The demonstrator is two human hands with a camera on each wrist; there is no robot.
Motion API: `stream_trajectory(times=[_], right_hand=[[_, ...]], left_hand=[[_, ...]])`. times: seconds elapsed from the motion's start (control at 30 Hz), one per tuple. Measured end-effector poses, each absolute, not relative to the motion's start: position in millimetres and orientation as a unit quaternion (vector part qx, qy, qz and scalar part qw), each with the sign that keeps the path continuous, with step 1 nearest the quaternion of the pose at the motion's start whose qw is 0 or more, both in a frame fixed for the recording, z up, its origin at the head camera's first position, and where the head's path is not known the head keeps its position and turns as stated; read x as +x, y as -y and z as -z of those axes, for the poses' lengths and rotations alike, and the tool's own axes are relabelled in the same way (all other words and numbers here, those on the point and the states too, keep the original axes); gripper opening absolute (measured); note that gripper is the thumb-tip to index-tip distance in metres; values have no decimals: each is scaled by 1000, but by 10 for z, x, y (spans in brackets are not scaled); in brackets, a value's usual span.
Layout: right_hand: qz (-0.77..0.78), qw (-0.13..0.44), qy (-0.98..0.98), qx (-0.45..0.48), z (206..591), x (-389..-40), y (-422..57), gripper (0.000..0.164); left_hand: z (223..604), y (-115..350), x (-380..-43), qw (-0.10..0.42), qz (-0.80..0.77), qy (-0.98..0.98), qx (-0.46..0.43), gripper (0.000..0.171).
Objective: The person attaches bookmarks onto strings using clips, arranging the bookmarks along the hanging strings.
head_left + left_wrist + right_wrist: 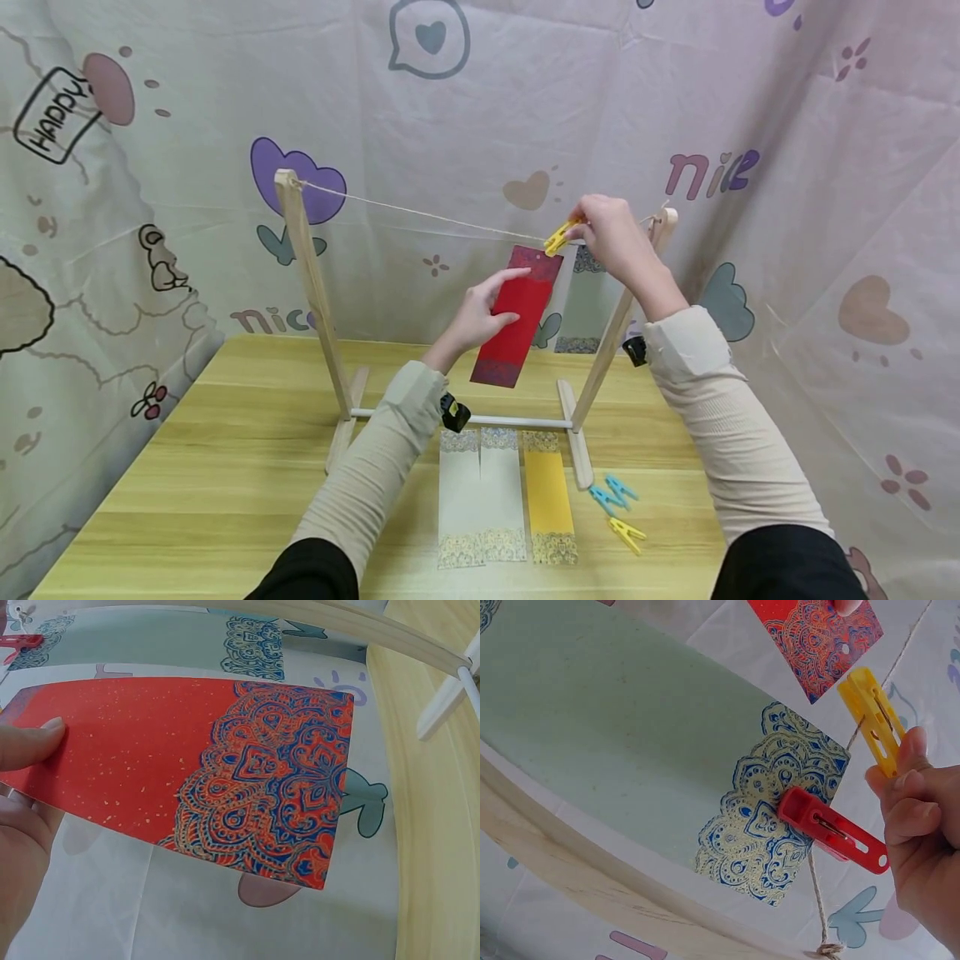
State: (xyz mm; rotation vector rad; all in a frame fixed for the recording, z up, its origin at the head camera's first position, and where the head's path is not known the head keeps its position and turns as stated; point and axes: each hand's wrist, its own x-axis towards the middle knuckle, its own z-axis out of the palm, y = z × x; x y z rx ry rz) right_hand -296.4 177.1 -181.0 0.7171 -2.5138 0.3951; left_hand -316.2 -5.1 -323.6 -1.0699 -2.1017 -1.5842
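Note:
My left hand [474, 315] pinches a red bookmark-like card [517, 321] between thumb and fingers, and the card hangs tilted below the string [420, 212]. A patterned band with a small hole marks its upper end. Higher up, my right hand [613, 237] pinches a yellow clothespin [871, 716] by its handles. The clothespin crosses the string just off the card's top corner; whether its jaws surround the string I cannot tell. Close by, a pale green card [622, 727] hangs from the string under a red clothespin [829, 829].
A wooden frame with a left post [311, 275] and right post [603, 358] carries the string. On the table [247, 467] lie two pale cards [461, 500], a yellow card [550, 492], two blue clothespins [611, 493] and another yellow clothespin [627, 534].

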Motion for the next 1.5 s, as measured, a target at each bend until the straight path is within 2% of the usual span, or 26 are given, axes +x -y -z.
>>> stream_trajectory(times=[0.27,0.43,0.63,0.77,0.93,1.13,1.27,1.5], right_hand=[[-143,227,925,270,1813,-2970,-1737,15],[-145,222,923,278,1814,-2971,-1712,15],[-141,216,919,297,1801,-2977,-1712,16],[-138,177,926,305,1795,-2993,-1718,24],[-154,126,938,282,1822,-2996,-1727,36],[-188,104,940,263,1856,-2976,-1744,44],[-188,103,941,262,1871,-2977,-1754,48],[-198,127,934,270,1909,-2947,-1764,46]], left_hand=[[3000,64,-2904,145,551,724,-388,54],[2920,67,-2839,167,538,725,-396,51],[3006,53,-2980,182,525,730,-398,53],[3140,40,-3130,175,522,739,-388,55],[3203,44,-3163,174,527,736,-387,55],[3231,35,-3169,180,530,734,-384,54],[3233,36,-3165,176,540,732,-376,53],[3019,81,-2867,179,539,734,-373,43]])
